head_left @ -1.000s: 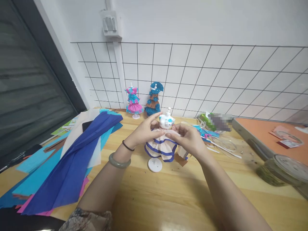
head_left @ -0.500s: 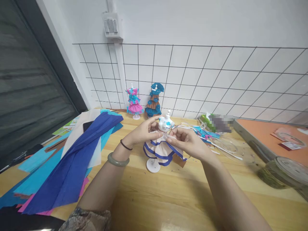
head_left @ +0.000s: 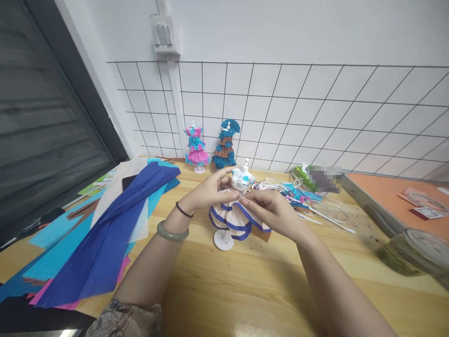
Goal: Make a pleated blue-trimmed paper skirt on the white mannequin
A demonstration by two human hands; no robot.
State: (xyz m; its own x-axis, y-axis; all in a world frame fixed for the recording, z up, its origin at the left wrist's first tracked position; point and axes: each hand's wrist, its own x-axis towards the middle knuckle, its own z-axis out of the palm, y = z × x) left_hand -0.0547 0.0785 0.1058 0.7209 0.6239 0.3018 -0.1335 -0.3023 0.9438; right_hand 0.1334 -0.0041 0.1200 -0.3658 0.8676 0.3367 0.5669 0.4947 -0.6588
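A small white dress-form mannequin (head_left: 242, 179) with light-blue patches on its chest stands tilted on a round white base (head_left: 223, 240). Around its waist hangs a ruffled cream paper skirt (head_left: 233, 220) edged in dark blue. My left hand (head_left: 213, 189) is closed on the skirt's waist from the left, thumb in front and fingers partly behind the mannequin. From the right, my right hand (head_left: 268, 206) pinches the waist edge between thumb and fingers. Both sets of fingertips nearly meet at the front of the waist, partly hiding it.
Two dressed mannequins, one pink and blue (head_left: 197, 147), one teal and brown (head_left: 225, 147), stand by the wall grid. Crepe paper sheets (head_left: 112, 234) lie left. Paper strips and ribbons (head_left: 301, 196), a clear round container (head_left: 414, 252) and an orange tray (head_left: 393, 192) are at right.
My right hand's fingers have straightened somewhat and shifted slightly at the skirt's waist. My left hand keeps its hold, and the view has moved a little.
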